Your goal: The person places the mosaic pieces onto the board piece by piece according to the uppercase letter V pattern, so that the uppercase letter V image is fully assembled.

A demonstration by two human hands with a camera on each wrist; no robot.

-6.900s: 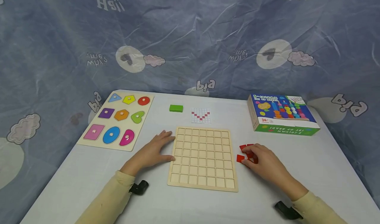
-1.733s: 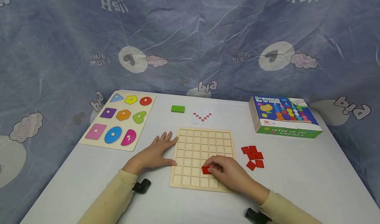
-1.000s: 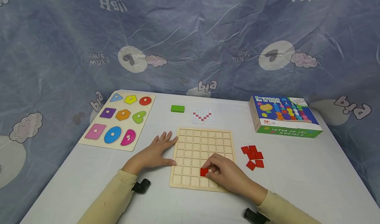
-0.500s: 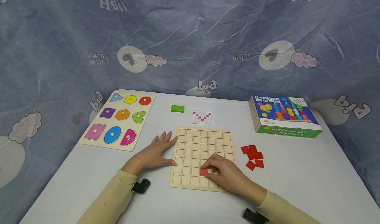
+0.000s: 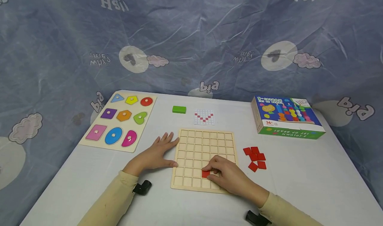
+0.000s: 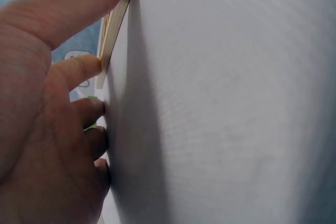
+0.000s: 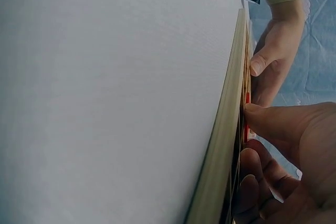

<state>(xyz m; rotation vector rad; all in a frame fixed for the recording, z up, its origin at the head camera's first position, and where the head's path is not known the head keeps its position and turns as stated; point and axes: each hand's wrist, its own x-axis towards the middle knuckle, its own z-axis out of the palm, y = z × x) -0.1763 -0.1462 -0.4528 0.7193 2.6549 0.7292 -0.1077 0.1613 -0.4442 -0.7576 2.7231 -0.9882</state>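
Observation:
In the head view, a square wooden grid board [image 5: 190, 147] lies on the table between both hands. My right hand [image 5: 229, 175] pinches a red square tile [image 5: 205, 174] with thumb and forefinger, low in the board's middle column. The tile lies flat over a grid square; the right wrist view shows its red edge [image 7: 247, 99] level with the board's top. My left hand [image 5: 154, 155] has its fingers spread, and its thumb and forefinger touch the board's left edge [image 6: 116, 32], as the left wrist view confirms. Several loose red tiles [image 5: 253, 157] lie right of the board.
Behind the board lie a small card [image 5: 204, 117] with a red V pattern on a grid and a green block [image 5: 179, 110]. A shape puzzle board [image 5: 119, 126] is at the left. A colourful toy box [image 5: 288, 117] stands at the back right.
My right hand has moved left from the loose tiles to the board, carrying a red tile down onto a lower grid square. Over the last half second it barely moves. My left hand stays at the edge.

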